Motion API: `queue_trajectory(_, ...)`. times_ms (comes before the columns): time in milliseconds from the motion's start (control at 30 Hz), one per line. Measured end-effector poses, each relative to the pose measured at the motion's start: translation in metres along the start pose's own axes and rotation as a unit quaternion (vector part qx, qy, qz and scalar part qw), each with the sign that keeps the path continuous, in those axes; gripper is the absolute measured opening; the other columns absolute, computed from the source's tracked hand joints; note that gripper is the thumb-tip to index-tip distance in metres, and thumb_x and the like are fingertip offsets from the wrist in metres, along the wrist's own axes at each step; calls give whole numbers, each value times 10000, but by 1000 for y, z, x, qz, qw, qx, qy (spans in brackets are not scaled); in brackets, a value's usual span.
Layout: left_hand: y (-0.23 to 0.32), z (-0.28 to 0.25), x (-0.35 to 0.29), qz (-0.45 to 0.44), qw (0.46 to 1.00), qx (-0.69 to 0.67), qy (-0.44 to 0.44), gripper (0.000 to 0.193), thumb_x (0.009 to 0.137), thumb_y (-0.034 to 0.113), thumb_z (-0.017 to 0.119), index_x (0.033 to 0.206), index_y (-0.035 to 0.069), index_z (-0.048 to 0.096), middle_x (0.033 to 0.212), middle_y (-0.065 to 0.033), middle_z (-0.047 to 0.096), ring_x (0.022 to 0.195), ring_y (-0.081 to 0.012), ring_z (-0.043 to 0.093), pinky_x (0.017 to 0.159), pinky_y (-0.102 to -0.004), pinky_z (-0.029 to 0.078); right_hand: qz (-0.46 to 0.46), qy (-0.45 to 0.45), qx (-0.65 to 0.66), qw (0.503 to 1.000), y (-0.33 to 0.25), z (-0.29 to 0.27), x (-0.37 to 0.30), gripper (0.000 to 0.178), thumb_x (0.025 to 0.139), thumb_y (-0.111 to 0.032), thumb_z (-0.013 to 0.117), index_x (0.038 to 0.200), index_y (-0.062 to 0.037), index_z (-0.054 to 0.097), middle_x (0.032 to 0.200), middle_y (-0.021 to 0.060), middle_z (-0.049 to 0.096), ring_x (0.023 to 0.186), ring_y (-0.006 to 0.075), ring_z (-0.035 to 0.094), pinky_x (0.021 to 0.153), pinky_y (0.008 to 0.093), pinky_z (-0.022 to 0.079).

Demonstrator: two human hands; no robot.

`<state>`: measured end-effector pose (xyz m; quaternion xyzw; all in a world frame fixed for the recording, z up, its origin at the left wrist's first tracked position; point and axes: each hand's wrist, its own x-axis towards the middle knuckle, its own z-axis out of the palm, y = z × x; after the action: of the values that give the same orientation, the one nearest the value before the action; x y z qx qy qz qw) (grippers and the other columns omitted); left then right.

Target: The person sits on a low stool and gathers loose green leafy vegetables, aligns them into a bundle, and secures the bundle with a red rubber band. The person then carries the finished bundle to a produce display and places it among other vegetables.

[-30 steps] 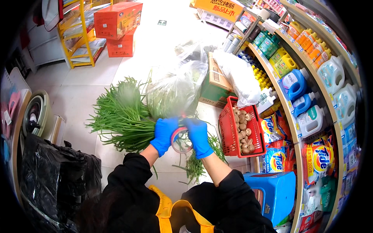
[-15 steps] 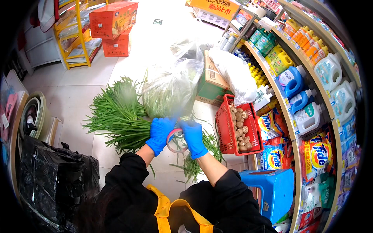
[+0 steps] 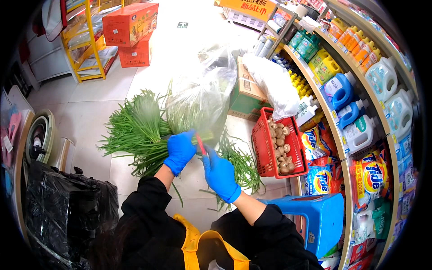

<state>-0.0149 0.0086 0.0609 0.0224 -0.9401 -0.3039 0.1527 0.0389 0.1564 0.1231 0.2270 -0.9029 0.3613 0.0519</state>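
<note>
Gripping the green bundle [image 3: 130, 130], the left hand [image 3: 181, 152] was clamped around the gathered stems, its blue-gloved fingers wrapped over them and the pale cut ends jutting out toward two o'clock. The long leaves fanned across the tiled floor [image 3: 92, 114] from nine to ten o'clock of that hand. The right hand [image 3: 221, 176], also in a blue glove, lay toward four o'clock of the left, its thumb and fingers pinched together on the lower end of a pinkish-red tape roll [image 3: 200, 145], which showed nearly edge-on between the hands. At twelve o'clock from the hands stood a clear plastic bag [image 3: 198, 101] with greenery inside, and at three o'clock lay loose greens [image 3: 238, 164] just beside the right hand. Farther out at three o'clock, a red basket [image 3: 262, 150] held brown mushrooms [image 3: 281, 146]. A cardboard box [image 3: 245, 101] stood between one and two o'clock, a white plastic bag [image 3: 276, 90] touching it. A blue stool [image 3: 326, 220] stood at four o'clock, and black plastic [image 3: 67, 207] bulged at eight.
</note>
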Motion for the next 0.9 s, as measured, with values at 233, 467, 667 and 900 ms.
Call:
queue_trajectory(233, -15, 7, 3, -70, 982, -173, 11, 432, 648, 266, 663, 1019, 67, 568, 870, -205, 592, 801, -364, 570, 672, -395, 462, 15, 16, 93, 995, -1, 3, -5, 344, 856, -214, 465, 1180, -98, 461, 715, 205, 570, 631, 347, 572, 542, 406, 421)
queue_trajectory(467, -55, 47, 2, -64, 912, -403, -38, 553, 655, 255, 708, 1080, -42, 516, 978, -163, 593, 842, -258, 587, 731, -342, 454, 47, -36, 121, 991, 0, -10, -2, 303, 856, -184, 468, 1137, -79, 513, 776, 177, 594, 653, 263, 579, 609, 327, 444)
queue_trajectory(667, 5, -29, -5, -105, 803, -544, -220, 334, 695, 132, 658, 958, -38, 541, 766, -91, 593, 637, -147, 559, 599, -250, 445, 65, -87, 147, 983, 41, -31, 12, 257, 837, -185, 526, 1035, -30, 578, 794, 123, 624, 675, 117, 544, 632, 268, 443)
queue_trajectory(900, 11, -32, -7, -91, 726, -610, -303, 242, 701, 125, 643, 889, 4, 551, 655, -54, 562, 549, -125, 527, 534, -240, 423, 92, -146, 204, 964, 43, -43, 22, 213, 823, -178, 555, 926, -5, 624, 724, 48, 602, 645, 80, 493, 602, 237, 415)
